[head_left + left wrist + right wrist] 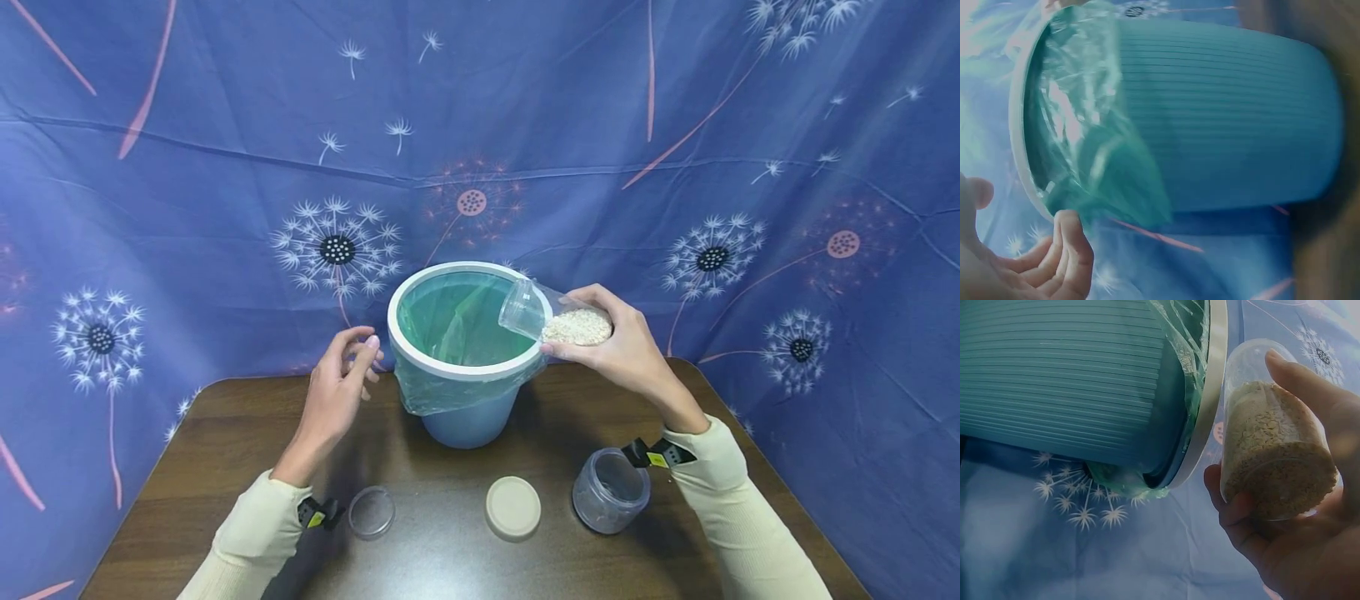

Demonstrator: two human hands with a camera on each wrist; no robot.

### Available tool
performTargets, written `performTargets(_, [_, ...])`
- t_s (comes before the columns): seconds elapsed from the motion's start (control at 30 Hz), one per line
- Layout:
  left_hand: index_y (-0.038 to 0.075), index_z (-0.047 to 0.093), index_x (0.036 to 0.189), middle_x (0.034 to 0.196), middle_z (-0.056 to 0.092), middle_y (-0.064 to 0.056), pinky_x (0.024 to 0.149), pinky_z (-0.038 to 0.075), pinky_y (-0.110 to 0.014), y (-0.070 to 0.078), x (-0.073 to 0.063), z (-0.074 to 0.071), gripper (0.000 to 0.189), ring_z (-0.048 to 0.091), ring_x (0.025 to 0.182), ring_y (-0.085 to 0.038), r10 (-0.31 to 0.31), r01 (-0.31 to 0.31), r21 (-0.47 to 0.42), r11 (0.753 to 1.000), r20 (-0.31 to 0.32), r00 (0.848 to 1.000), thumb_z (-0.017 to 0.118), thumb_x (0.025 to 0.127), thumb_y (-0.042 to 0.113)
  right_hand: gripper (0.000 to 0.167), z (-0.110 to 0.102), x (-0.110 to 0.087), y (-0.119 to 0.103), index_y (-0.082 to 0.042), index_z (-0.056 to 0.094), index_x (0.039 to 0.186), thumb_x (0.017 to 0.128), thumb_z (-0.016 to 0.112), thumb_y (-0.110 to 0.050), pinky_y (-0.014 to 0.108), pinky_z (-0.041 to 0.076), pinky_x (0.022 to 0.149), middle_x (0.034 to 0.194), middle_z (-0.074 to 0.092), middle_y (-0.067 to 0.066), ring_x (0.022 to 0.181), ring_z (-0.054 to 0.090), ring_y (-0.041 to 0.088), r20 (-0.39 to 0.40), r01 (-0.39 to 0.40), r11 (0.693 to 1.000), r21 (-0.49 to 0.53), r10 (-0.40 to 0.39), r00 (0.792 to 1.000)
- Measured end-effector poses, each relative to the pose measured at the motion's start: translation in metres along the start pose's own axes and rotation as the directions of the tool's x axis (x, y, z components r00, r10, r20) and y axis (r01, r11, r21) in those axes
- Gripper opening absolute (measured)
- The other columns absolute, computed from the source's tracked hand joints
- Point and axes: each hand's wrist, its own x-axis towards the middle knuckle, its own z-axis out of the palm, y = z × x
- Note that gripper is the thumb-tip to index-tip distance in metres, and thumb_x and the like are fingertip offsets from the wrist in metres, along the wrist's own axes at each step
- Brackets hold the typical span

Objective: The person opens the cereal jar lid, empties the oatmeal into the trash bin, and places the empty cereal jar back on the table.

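My right hand (626, 346) grips a clear plastic jar (1275, 440) of pale oat-like flakes (579, 327). The jar tilts left, with its mouth over the right rim of a blue bin (468, 421). The flakes lie toward the jar's base. A green plastic bag (1094, 119) lines the bin and folds out over its sides, under a white rim ring (423, 364). My left hand (339, 385) hovers beside the bin's left side with nothing in it, fingers loosely bent and close to the rim in the left wrist view.
On the brown wooden table (247, 433), a clear round lid (371, 512) lies front left and a cream lid (513, 507) front centre. A second clear jar (611, 492), without a lid, stands near my right wrist. Blue dandelion-print cloth (225, 208) hangs behind.
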Motion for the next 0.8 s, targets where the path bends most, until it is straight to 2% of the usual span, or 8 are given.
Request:
performTargets(0.1, [0.011, 0.055, 0.149, 0.11, 0.071, -0.014, 0.06, 0.057, -0.035, 0.013, 0.015, 0.005, 0.05, 0.066, 0.073, -0.02, -0.012, 0.012, 0.031, 0.999, -0.004, 1.0, 0.051, 0.113, 0.046, 0.061, 0.001, 0.002, 0.0, -0.021, 0.072, 0.128, 0.076, 0.1, -0.032, 0.032, 0.047, 0.087, 0.124, 0.073, 0.001, 0.108, 0.063, 0.018, 0.007, 0.004, 1.0, 0.004, -0.004, 1.0])
performTargets(0.23, [0.013, 0.046, 0.158, 0.113, 0.068, -0.013, 0.073, 0.051, -0.037, 0.027, 0.028, 0.015, 0.067, 0.064, 0.083, -0.025, -0.074, 0.069, 0.113, 0.991, 0.034, 0.997, 0.052, 0.109, 0.058, 0.06, 0.002, 0.005, 0.0, -0.027, 0.072, 0.127, 0.074, 0.101, -0.034, 0.033, 0.047, 0.087, 0.124, 0.074, -0.003, 0.108, 0.063, 0.016, 0.011, 0.0, 1.0, 0.003, 0.0, 1.0])
performTargets(0.3, [0.014, 0.039, 0.163, 0.117, 0.068, -0.015, 0.078, 0.049, -0.041, 0.031, 0.032, 0.021, 0.074, 0.065, 0.09, -0.029, -0.106, 0.094, 0.155, 0.983, 0.065, 0.992, 0.056, 0.106, 0.059, 0.061, 0.003, 0.005, 0.001, -0.026, 0.072, 0.127, 0.074, 0.101, -0.034, 0.034, 0.047, 0.088, 0.125, 0.074, -0.002, 0.109, 0.063, 0.016, 0.011, -0.003, 1.0, 0.003, 0.003, 1.0])
performTargets(0.43, [0.017, 0.025, 0.17, 0.145, 0.062, -0.02, 0.102, 0.049, -0.054, 0.03, 0.033, 0.029, 0.079, 0.065, 0.122, -0.037, -0.143, 0.125, 0.175, 0.977, 0.097, 0.985, 0.059, 0.105, 0.049, 0.061, 0.005, 0.006, 0.002, -0.021, 0.072, 0.129, 0.075, 0.101, -0.033, 0.034, 0.047, 0.091, 0.13, 0.074, 0.004, 0.112, 0.064, 0.018, 0.021, 0.004, 1.0, 0.008, -0.005, 1.0])
performTargets(0.53, [0.018, 0.021, 0.171, 0.166, 0.045, -0.017, 0.119, 0.038, -0.057, 0.027, 0.03, 0.032, 0.077, 0.049, 0.147, -0.037, -0.137, 0.12, 0.162, 0.98, 0.097, 0.986, 0.056, 0.107, 0.042, 0.061, 0.006, 0.007, 0.002, -0.02, 0.072, 0.129, 0.077, 0.1, -0.032, 0.036, 0.048, 0.093, 0.132, 0.073, 0.004, 0.114, 0.064, 0.02, 0.024, 0.014, 1.0, 0.011, -0.014, 1.0])
performTargets(0.67, [0.016, 0.021, 0.172, 0.17, 0.038, -0.016, 0.124, 0.032, -0.056, 0.026, 0.029, 0.034, 0.076, 0.041, 0.153, -0.037, -0.119, 0.103, 0.156, 0.982, 0.101, 0.988, 0.053, 0.107, 0.041, 0.063, 0.006, 0.007, 0.002, -0.021, 0.068, 0.131, 0.078, 0.099, -0.032, 0.039, 0.048, 0.093, 0.13, 0.072, 0.001, 0.112, 0.064, 0.021, 0.02, 0.004, 1.0, 0.016, -0.004, 1.0])
performTargets(0.8, [0.017, 0.019, 0.172, 0.171, 0.036, -0.017, 0.125, 0.031, -0.056, 0.026, 0.028, 0.034, 0.077, 0.038, 0.154, -0.037, -0.14, 0.12, 0.161, 0.98, 0.113, 0.984, 0.052, 0.108, 0.041, 0.067, 0.007, 0.007, 0.002, -0.02, 0.06, 0.133, 0.079, 0.098, -0.032, 0.041, 0.05, 0.091, 0.127, 0.07, 0.004, 0.108, 0.066, 0.021, 0.023, -0.018, 1.0, 0.025, 0.017, 1.0])
